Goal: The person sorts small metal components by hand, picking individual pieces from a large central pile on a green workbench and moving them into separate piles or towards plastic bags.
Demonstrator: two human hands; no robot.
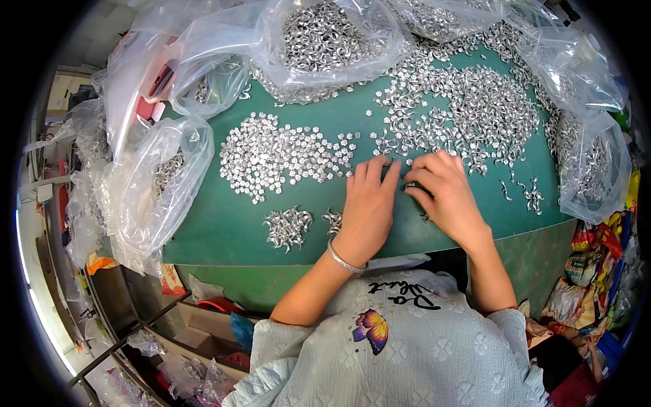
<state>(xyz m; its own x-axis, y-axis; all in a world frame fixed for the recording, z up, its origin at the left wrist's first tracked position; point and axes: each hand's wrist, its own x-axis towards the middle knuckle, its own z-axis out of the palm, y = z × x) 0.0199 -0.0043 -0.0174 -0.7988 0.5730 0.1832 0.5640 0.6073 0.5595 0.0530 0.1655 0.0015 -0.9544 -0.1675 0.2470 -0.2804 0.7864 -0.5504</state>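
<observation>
Green shows on the table, where we see flower-shaped pieces heaped at left and a broader silvery pile at right. Near both, the left hand and right hand almost meet, fingers half-curled; we cannot tell what either grips.

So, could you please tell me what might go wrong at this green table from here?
The left hand or its bracelet might scatter the small pile close by it. The left heap and right heap nearly meet, so their pieces could get mixed. The open bag at the back might spill if knocked.
</observation>
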